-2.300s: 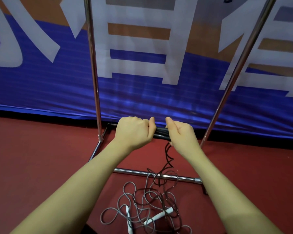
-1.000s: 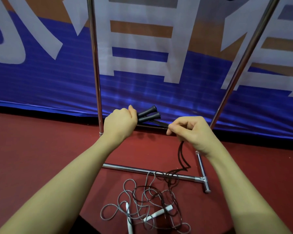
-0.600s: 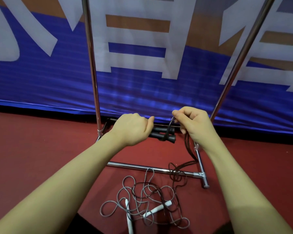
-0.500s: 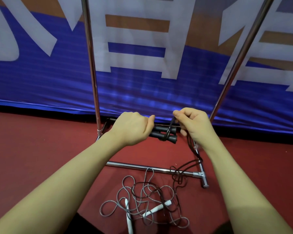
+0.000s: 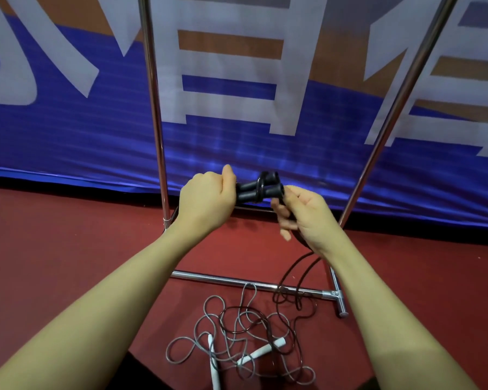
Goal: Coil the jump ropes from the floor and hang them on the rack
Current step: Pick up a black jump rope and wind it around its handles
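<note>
Both hands closed: left grips black handles, right pinches cord

The red floor carried the rack's chrome base bar, a tangled grey rope with white handles, and dark cord loops.

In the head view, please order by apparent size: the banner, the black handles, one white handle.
1. Banner, by far the largest.
2. Black handles, held by the left hand.
3. White handle on the floor; it lies farther away, so this rank is unsure.
</note>
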The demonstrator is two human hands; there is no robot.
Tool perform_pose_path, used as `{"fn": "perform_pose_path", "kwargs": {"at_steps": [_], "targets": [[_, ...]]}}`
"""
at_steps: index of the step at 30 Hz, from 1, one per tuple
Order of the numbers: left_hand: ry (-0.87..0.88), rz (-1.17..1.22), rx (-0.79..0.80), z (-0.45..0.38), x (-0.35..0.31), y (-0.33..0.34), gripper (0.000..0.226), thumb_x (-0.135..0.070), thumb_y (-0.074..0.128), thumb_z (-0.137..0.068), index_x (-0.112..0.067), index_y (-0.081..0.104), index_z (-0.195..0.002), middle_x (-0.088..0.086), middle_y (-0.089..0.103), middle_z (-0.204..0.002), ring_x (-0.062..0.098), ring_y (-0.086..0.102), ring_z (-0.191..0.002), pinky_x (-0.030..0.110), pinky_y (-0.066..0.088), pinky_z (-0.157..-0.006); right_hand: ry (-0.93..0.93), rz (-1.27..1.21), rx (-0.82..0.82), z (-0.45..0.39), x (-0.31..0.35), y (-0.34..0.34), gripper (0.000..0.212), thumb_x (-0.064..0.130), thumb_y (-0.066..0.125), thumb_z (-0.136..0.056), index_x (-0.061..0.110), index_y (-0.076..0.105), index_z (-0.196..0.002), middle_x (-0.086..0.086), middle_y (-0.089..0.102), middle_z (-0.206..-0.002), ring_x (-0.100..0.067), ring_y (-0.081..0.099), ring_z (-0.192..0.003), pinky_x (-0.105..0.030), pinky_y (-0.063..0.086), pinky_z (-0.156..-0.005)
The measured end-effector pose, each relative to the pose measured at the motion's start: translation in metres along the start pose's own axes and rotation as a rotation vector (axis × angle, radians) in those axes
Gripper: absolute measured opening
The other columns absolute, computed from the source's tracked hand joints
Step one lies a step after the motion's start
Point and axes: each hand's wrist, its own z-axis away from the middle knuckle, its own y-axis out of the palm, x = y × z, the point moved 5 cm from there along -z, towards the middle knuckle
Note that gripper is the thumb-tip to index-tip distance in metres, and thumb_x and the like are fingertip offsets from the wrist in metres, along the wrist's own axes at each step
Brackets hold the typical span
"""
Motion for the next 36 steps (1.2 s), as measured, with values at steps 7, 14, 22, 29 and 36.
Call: {"fn": "perform_pose_path", "kwargs": {"at_steps": [7,14,22,29,36], "targets": [[-0.191,-0.068,0.052,-0.011,0.016,0.015,0.04,-0.025,0.023,-0.102,-0.004,0.044,-0.075,0.015,0.053,-0.081,0.033,0.042,-0.078,0.035,0.03,-0.068,0.076,0.182,0.086,0.01,0.003,0.018,0.03,0.013,0.033,-0.103,0.009,0.06,-0.09,0.007,0.036,-0.055,-0.007,0.024,-0.041,-0.022,0.04,-0.038],[-0.215,-0.197,0.078,-0.014,0.022,0.016,0.042,-0.023,0.022,-0.103,0.001,0.056,-0.099,0.023,0.06,-0.106,0.039,0.054,-0.102,0.039,0.037,-0.077,0.075,0.286,0.115,0.016,0.014,0.019,0.034,0.019,0.038,-0.102,0.011,0.063,-0.08,0.01,0.03,-0.05,-0.006,0.024,-0.042,-0.021,0.032,-0.043],[-0.142,-0.416,0.126,-0.014,0.038,0.026,0.05,-0.03,0.024,-0.103,0.003,0.063,-0.101,0.025,0.062,-0.108,0.041,0.057,-0.101,0.038,0.039,-0.08,-0.137,0.428,0.079,0.02,0.031,0.018,0.025,0.014,0.055,-0.093,0.013,0.062,-0.07,0.016,0.05,-0.047,-0.003,0.04,-0.043,-0.013,0.031,-0.05],[0.156,-0.508,0.224,-0.003,0.022,0.04,0.052,-0.032,0.027,-0.103,-0.001,0.066,-0.088,0.024,0.064,-0.096,0.04,0.06,-0.093,0.032,0.03,-0.068,-0.193,0.454,-0.159,0.009,0.025,-0.005,0.032,0.013,0.05,-0.098,0.014,0.055,-0.066,0.019,0.047,-0.047,0.001,0.045,-0.046,-0.009,0.03,-0.053],[0.503,-0.458,0.173,0.007,0.002,0.027,0.052,-0.041,0.006,-0.088,-0.014,0.032,-0.051,0.007,0.041,-0.049,0.035,0.049,-0.053,0.03,0.016,-0.05,-0.063,0.436,-0.274,0.003,0.013,-0.029,0.032,0.023,0.055,-0.095,0.018,0.056,-0.064,0.014,0.038,-0.042,-0.003,0.029,-0.04,-0.021,0.026,-0.048]]}}
